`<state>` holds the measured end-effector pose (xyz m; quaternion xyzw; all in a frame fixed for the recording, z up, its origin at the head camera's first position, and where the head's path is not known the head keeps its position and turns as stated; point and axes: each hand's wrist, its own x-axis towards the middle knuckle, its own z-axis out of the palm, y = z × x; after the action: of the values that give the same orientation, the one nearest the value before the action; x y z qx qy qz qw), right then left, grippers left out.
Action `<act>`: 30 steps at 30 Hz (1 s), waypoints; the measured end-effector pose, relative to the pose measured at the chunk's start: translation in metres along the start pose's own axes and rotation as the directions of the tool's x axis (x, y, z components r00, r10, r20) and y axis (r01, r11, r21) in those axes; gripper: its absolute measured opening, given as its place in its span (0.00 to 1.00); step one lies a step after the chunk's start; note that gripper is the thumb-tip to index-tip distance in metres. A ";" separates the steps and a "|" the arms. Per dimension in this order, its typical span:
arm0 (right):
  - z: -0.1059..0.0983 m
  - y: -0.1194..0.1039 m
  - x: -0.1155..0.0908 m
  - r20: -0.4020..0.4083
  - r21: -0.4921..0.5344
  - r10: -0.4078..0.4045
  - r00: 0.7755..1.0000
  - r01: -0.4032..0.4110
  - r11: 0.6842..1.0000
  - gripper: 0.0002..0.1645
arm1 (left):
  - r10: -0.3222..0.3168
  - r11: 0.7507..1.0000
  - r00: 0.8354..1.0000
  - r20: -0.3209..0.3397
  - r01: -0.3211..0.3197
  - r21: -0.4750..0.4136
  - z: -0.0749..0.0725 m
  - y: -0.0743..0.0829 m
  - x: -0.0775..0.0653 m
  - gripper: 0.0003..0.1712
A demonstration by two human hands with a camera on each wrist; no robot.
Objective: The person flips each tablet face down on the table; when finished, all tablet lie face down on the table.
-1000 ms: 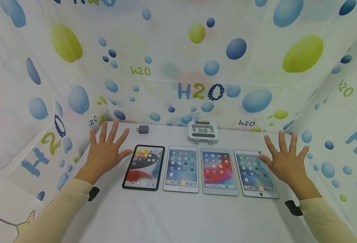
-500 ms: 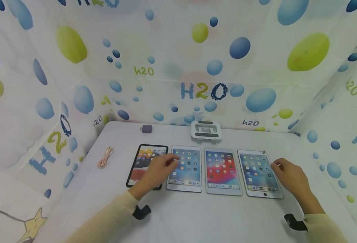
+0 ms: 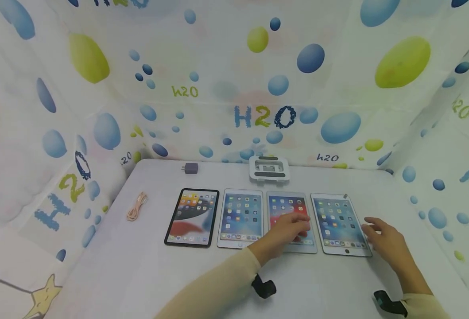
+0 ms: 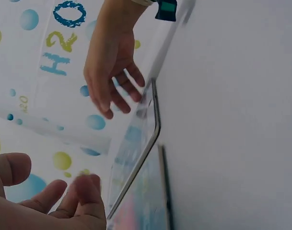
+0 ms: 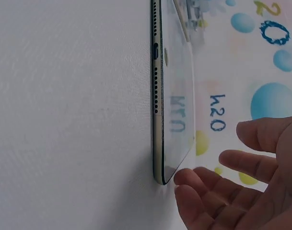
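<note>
At the right of the tablet row, lower right of centre in the head view, a tablet with a pale rim (image 3: 339, 221) lies flat, its screen lit blue with rows of icons and a dark round button at its lower end. A small grey piece, too small to identify, sits at its upper right corner. Just beside its right edge is the right hand (image 3: 387, 241), thumb and bent fingers apart; whether a fingertip touches the rim cannot be told. Next to it, right of centre, lies a tablet with a red and blue screen (image 3: 286, 204); the left hand (image 3: 284, 235) is in front of its lower part and hides many of its icons, the fingers loosely bent and parted from the thumb.

Near the centre lie another blue-screened tablet (image 3: 240, 217) and a black-bordered tablet (image 3: 192, 217). Above the row are a dark plug (image 3: 191, 168) with metal prongs and a white folded stand (image 3: 269, 168) with grey pads; at the left is a looped, pinkish cable (image 3: 137, 206).

The white cover (image 3: 138, 274) is smooth with faint creases, and the curtain (image 3: 218, 48) bears blue and green ovals. The right wrist view shows a thin, gold-toned metal edge with round holes and a slot-shaped port
</note>
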<state>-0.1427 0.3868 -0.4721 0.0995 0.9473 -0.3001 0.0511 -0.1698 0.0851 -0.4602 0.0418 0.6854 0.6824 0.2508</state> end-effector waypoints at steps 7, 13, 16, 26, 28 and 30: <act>-0.001 0.005 0.003 0.101 0.154 0.020 0.995 -0.035 0.987 0.43 | -0.080 0.989 0.995 0.053 0.086 -0.121 0.034 0.002 0.016 0.24; -0.003 0.007 0.004 0.108 0.238 0.018 0.994 -0.043 0.970 0.45 | -0.100 0.969 0.991 0.092 0.118 -0.218 0.044 0.003 0.020 0.24; -0.003 0.007 0.005 0.113 0.251 0.027 0.993 -0.055 0.966 0.45 | -0.120 0.960 0.987 0.111 0.144 -0.242 0.047 0.003 0.020 0.26; 0.002 0.010 0.010 0.140 0.260 0.045 0.989 -0.080 0.962 0.45 | -0.096 0.927 0.979 0.182 0.155 -0.341 0.048 -0.001 0.022 0.26; 0.002 0.010 0.011 0.134 0.259 0.053 0.990 -0.086 0.962 0.46 | -0.088 0.926 0.979 0.186 0.149 -0.348 0.048 -0.002 0.022 0.26; 0.001 0.010 0.012 0.131 0.262 0.058 0.990 -0.091 0.961 0.46 | -0.080 0.927 0.979 0.186 0.141 -0.347 0.049 -0.002 0.022 0.26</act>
<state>-0.1516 0.3960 -0.4806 0.1228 0.8888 -0.4285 0.1062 -0.1691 0.1389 -0.4660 0.0140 0.5273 0.7745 0.3493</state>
